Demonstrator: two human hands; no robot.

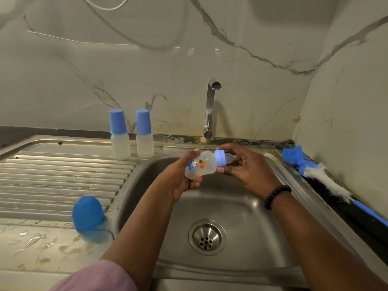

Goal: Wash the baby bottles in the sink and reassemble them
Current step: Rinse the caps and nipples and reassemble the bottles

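Two hands over the steel sink basin: left hand cupping the base of a clear plastic baby bottle with cartoon print, fingers curled round it; right hand pinching the blue screw ring and clear teat at the bottle's neck, thumb below, fingers above. Bottle held on its side, above the basin, in front of the chrome tap. Two frosted bottles with blue caps upright side by side at the back of the ribbed draining board. One loose blue dome cap near the basin's left edge. Blue-and-white bottle brush lying on the dark worktop at right. Black bead bracelet on the right wrist.
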